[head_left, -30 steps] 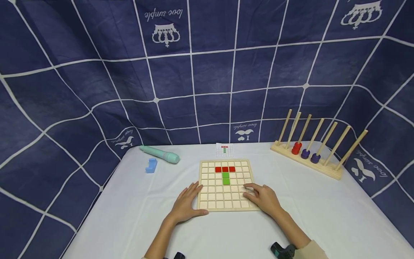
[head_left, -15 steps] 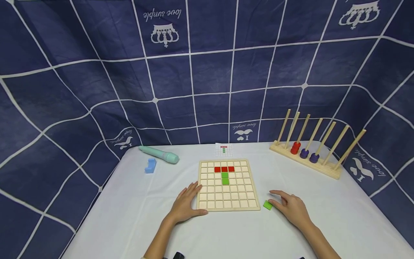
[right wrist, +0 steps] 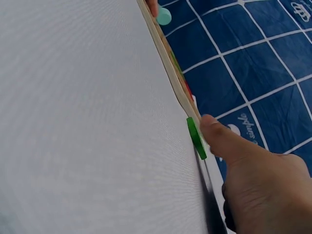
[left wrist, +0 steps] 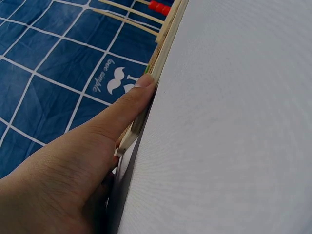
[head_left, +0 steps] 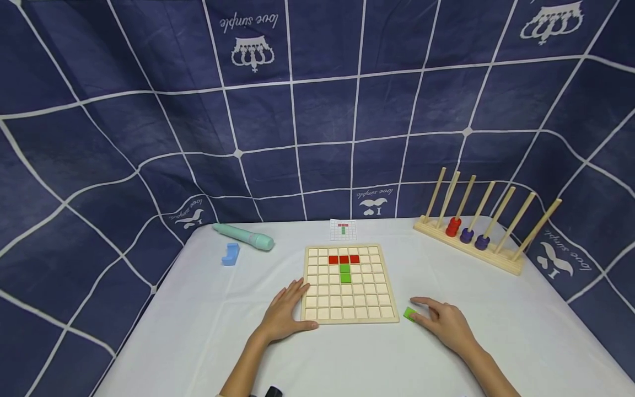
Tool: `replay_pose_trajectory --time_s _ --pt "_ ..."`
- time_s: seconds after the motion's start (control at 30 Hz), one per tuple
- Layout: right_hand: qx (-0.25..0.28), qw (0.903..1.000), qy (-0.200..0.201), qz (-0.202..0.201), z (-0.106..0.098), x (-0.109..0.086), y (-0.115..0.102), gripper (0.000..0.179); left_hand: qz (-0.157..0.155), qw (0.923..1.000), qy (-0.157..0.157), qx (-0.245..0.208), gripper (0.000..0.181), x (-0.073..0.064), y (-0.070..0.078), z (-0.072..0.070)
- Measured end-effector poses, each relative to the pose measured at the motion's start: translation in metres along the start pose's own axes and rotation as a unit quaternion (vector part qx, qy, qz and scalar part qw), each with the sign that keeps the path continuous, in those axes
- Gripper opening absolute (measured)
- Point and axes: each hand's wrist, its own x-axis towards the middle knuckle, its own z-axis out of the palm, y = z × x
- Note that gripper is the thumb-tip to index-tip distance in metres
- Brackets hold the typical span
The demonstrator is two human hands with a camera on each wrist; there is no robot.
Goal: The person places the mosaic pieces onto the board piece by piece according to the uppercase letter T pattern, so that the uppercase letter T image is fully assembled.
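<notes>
A wooden grid board [head_left: 373, 284] lies mid-table, with red tiles [head_left: 344, 259] in a short row and green tiles [head_left: 345, 278] below them, together forming a T. My left hand [head_left: 284, 315] rests at the board's near left corner, fingers along the left side. Its thumb [left wrist: 129, 105] lies on the front edge in the left wrist view. To the right of the board, a loose green tile [head_left: 409, 314] is at my right hand [head_left: 448, 325]. The right thumb [right wrist: 222, 134] overlaps the tile; the index finger stretches out beyond it, apart from the thumb.
Behind the board lies a pattern card [head_left: 343, 230] with the same T. A teal microphone-shaped object [head_left: 245, 236] and a blue block [head_left: 231, 254] lie at back left. A pegged wooden rack [head_left: 468, 246] with red and purple beads stands at back right.
My right hand has moved from over the board's right side to the table beside it. The loose green tile has come into view there. My left hand has stayed put.
</notes>
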Motion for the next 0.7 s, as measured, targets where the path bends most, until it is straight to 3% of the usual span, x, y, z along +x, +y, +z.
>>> replay_pose_trajectory --time_s 0.23,0.37,0.7 --pt "-0.009 0.9991 -0.041 0.005 0.0 -0.002 -0.001 0.034 0.002 1.0 0.002 0.003 0.099 0.0 -0.002 0.002" --pt "-0.013 0.9992 -0.038 -0.001 -0.004 -0.002 0.001 0.033 0.006 1.0 0.004 0.001 0.1 0.0 -0.003 0.002" --pt "-0.017 0.9991 -0.03 0.025 -0.008 -0.003 0.013 0.03 -0.002 1.0 -0.002 -0.003 0.099 -0.001 0.001 -0.001"
